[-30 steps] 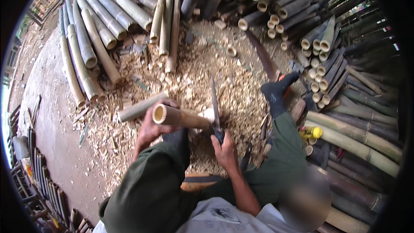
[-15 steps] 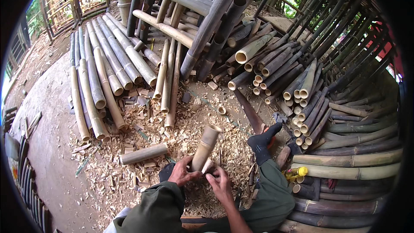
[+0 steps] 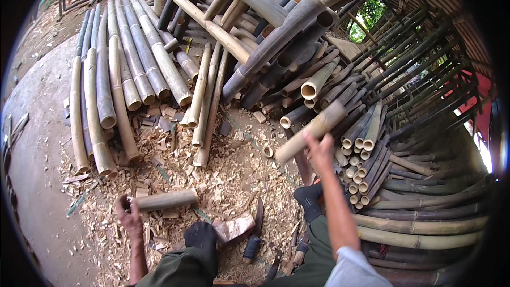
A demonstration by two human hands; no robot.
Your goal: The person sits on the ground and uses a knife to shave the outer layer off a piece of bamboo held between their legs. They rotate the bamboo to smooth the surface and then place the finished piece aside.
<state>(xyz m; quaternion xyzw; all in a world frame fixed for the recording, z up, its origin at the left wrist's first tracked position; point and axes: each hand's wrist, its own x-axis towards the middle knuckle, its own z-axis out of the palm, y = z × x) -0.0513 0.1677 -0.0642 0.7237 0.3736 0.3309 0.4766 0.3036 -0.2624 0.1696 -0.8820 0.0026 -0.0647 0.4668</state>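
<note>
My right hand [image 3: 321,151] is stretched forward to the right, fingers closed round a short bamboo tube [image 3: 313,130]. That tube is held aslant in the air, slightly blurred, in front of the stacked bamboo. At the left, my left hand [image 3: 130,220] grips the near-left end of another short bamboo tube [image 3: 170,200], which lies on the wood chips. Between my feet sits a pale wooden block [image 3: 234,228] with a chopped face. Beside it lies a knife [image 3: 258,220] with a dark wrapped handle.
Long bamboo poles [image 3: 146,79] lie side by side at the far left. A bamboo frame [image 3: 276,32] stands behind. Cut tubes [image 3: 366,165] are stacked at the right, above thick poles [image 3: 425,226]. More tool handles [image 3: 302,250] lie near my right leg. Chips [image 3: 223,175] cover the ground.
Both hands were together at the upright tube over my lap. My right hand has carried it forward and right; my left has moved left onto the lying tube. The view has shifted.
</note>
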